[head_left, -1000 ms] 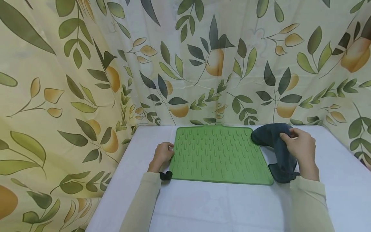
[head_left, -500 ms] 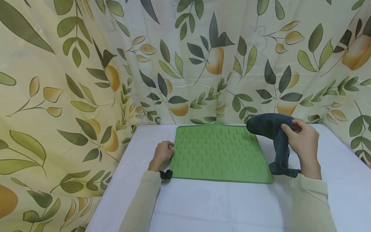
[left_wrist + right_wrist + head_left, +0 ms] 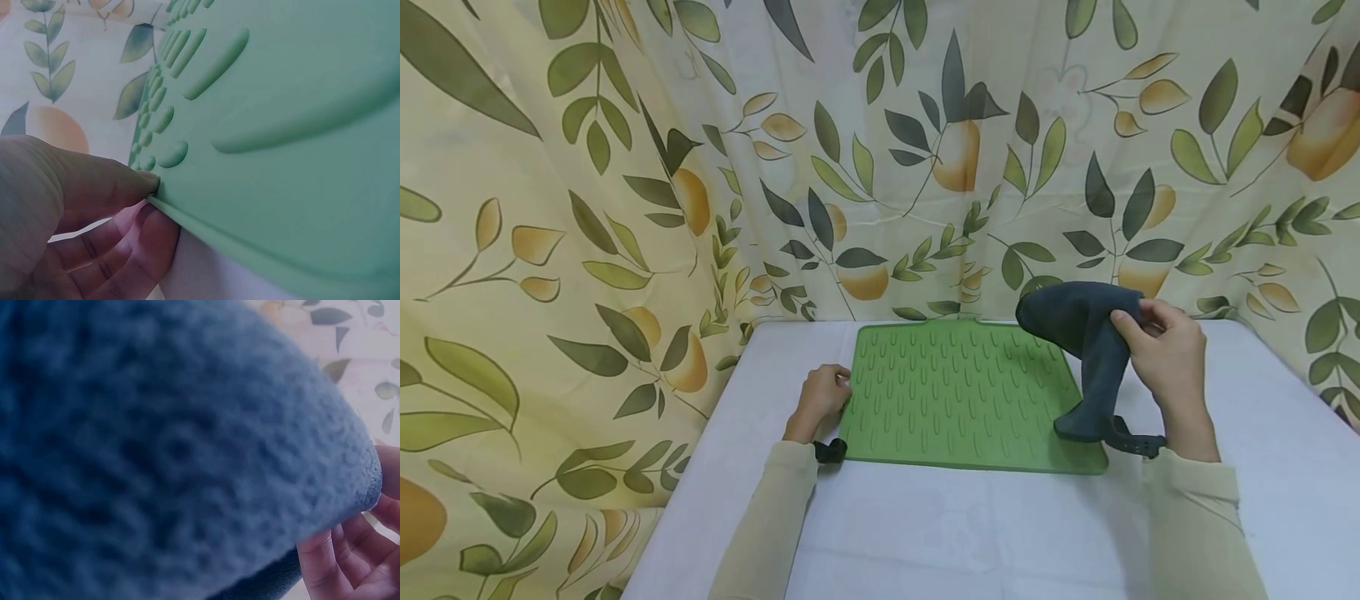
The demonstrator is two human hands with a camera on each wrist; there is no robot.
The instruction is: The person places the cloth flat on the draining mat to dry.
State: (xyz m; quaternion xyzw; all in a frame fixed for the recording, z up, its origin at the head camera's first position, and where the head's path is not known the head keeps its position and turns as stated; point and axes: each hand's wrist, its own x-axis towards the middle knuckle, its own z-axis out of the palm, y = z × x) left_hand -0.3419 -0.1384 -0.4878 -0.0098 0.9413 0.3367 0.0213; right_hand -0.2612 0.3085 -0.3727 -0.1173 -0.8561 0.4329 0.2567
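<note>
My right hand pinches a dark blue fuzzy cloth near its top corner. The cloth hangs in folds, one lobe pointing left and its lower end over the right part of the green mat. In the right wrist view, the cloth's napped surface fills most of the picture, with fingers at its edge on the right. My left hand is at the mat's left edge. The left wrist view shows its thumb on top of the mat's rim and curled fingers underneath, gripping it. Rows of raised oblong ridges cover the mat.
A white-covered table lies under the mat. Behind it and on the left hangs a curtain printed with leaves and fruit, close to the table's far edge. A black strap is on each wrist.
The right hand has lifted the blue cloth, then brought it left, so its lower end now overlaps the mat's right side. The left hand stays at the mat's edge.
</note>
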